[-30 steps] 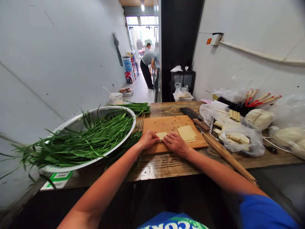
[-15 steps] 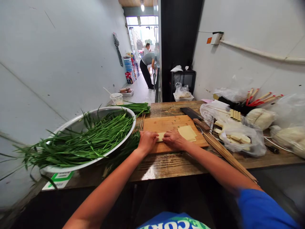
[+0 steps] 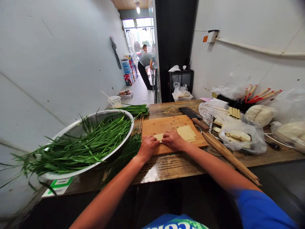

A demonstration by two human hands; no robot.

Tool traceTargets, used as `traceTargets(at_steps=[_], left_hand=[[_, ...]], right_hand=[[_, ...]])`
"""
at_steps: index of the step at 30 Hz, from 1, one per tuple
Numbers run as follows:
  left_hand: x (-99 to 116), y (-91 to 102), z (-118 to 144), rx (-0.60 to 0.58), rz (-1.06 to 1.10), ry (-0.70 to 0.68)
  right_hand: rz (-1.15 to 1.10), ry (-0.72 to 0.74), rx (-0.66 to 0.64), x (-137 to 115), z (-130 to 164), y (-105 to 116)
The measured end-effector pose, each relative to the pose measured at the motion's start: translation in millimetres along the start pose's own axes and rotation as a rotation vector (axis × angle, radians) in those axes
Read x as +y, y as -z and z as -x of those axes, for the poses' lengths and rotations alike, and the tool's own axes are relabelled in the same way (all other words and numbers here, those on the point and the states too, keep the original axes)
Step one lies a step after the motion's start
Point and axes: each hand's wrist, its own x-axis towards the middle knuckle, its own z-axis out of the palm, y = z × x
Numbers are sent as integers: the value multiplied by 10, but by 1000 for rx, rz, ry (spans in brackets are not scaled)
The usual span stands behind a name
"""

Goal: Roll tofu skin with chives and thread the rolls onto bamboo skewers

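Observation:
On the wooden cutting board (image 3: 164,121), a pale yellow tofu sheet (image 3: 158,136) lies between my hands. My left hand (image 3: 148,147) has its fingers curled and pinched on the sheet's near edge, which looks partly rolled. Close beside it, my right hand (image 3: 173,140) grips the same edge with bent fingers; the fingertips of both hands nearly meet. Right of that, a small stack of square tofu sheets (image 3: 186,132) rests on the board, partly behind my right wrist. My palms hide part of the rolled edge.
A large metal basin (image 3: 132,122) of garlic chives (image 3: 95,140) stands at left. A cleaver (image 3: 190,113) lies across the board's far right corner, near bamboo skewers (image 3: 228,156) and bagged food (image 3: 240,136). A cup (image 3: 115,101) sits behind the basin. A bending person (image 3: 145,65) is by the doorway.
Both hands have drawn slightly toward me along with the sheet's near edge, and the left hand is turned flatter. The camera view has shifted a little.

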Motion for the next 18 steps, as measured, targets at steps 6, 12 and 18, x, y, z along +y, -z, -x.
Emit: traceTargets(at_steps=[6, 12, 18], left_hand=[[-33, 108, -113, -86, 121, 97], [-121, 191, -249, -216, 315, 202], [-120, 204, -254, -226, 383, 382]], right_hand=[[-88, -83, 53, 32, 15, -42], [-278, -71, -13, 174, -41, -76], [-379, -86, -27, 224, -62, -106]])
